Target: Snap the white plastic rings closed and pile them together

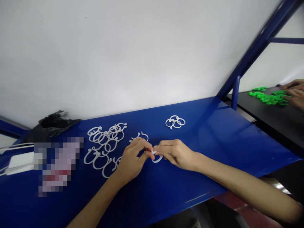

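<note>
Between my two hands, over the blue table (pixel 180 202), is a white plastic ring (pixel 157 160). My left hand (pixel 134 156) pinches one part of it between thumb and fingertips. Closed on its other side, my right hand (pixel 177 153) meets the left at the fingertips, which partly hide where the ends come together. Many similar white open rings (pixel 98 137) with small knobbed ends lie in a loose pile left of my hands. A few more rings (pixel 144 136) lie just behind my left hand. Farther back on the right sits a small cluster of overlapping closed rings (pixel 175 122).
A black plastic bag (pixel 53 125) lies at the back left. Near it are a white box (pixel 22 162) with cables and a blurred-out pinkish item (pixel 59 167). At right, another person's hands (pixel 295 93) touch bright green pieces (pixel 269 96) on a black table (pixel 266 117). Blue metal posts (pixel 235 93) stand between.
</note>
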Demonstrator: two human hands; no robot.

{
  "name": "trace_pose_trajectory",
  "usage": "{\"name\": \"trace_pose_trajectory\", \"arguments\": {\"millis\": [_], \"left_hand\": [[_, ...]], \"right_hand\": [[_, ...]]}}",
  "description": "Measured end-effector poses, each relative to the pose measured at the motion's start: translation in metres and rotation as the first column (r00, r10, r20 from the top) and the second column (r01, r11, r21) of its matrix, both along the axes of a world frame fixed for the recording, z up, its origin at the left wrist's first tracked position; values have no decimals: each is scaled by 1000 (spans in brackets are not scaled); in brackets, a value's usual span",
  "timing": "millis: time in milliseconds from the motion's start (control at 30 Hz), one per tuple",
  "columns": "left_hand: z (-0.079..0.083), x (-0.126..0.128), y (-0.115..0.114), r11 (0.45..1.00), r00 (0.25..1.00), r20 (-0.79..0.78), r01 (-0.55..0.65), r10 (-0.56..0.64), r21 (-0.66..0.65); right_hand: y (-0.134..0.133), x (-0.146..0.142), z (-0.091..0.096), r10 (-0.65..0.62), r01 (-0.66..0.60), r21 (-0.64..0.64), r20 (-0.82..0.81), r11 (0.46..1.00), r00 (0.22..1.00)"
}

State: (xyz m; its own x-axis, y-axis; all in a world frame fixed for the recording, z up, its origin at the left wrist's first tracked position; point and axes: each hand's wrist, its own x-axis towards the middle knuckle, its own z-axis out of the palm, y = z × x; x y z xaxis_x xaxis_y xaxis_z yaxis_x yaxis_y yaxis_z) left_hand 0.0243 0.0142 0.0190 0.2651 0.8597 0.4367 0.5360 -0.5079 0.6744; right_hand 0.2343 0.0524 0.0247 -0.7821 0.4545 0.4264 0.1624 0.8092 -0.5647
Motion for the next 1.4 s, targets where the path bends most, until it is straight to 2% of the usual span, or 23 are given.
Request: {"name": "trace_pose_trajectory", "arguments": {"millis": [200, 300, 533, 733, 867, 967, 1033, 1100, 1167, 1267, 1400], "left_hand": [[-5, -5, 4, 982, 995, -77, 70, -57, 174], [-6, -6, 4, 971, 991, -115, 96, -73, 218], [0, -2, 1, 982, 990, -94, 119, -105, 150], [-1, -2, 1, 998, 998, -59, 19, -15, 54], [-1, 1, 1, 992, 992, -89, -81, 89, 96], [-2, 5, 0, 989, 985, -122, -113, 125, 98], [-5, 8, 0, 986, 976, -164, -129, 145, 101], [-8, 8, 1, 981, 965, -201, -146, 170, 128], [-12, 6, 3, 975, 954, -238, -142, 181, 171], [-14, 1, 6, 968, 938, -302, -97, 167, 233], [-15, -2, 6, 969, 932, -334, -60, 140, 239]], "right_hand": [[0, -2, 1, -37, 37, 13, -4, 999, 999], [2, -3, -2, -42, 40, 62, 19, 997, 999], [-2, -2, -8, -74, 36, 286, 125, 958, 989], [-8, -3, -11, -135, 37, 463, 180, 885, 974], [-8, -8, -11, -286, 184, 488, 142, 853, 947], [-6, -11, -9, -430, 340, 467, 100, 817, 897], [-4, -10, -6, -479, 394, 448, 90, 802, 873], [-2, -9, -3, -485, 417, 414, 72, 809, 871], [-1, -6, 0, -436, 390, 369, 47, 844, 899], [2, -3, 3, -298, 263, 326, 60, 908, 953], [7, -1, 1, -192, 155, 256, 127, 954, 973]]}}
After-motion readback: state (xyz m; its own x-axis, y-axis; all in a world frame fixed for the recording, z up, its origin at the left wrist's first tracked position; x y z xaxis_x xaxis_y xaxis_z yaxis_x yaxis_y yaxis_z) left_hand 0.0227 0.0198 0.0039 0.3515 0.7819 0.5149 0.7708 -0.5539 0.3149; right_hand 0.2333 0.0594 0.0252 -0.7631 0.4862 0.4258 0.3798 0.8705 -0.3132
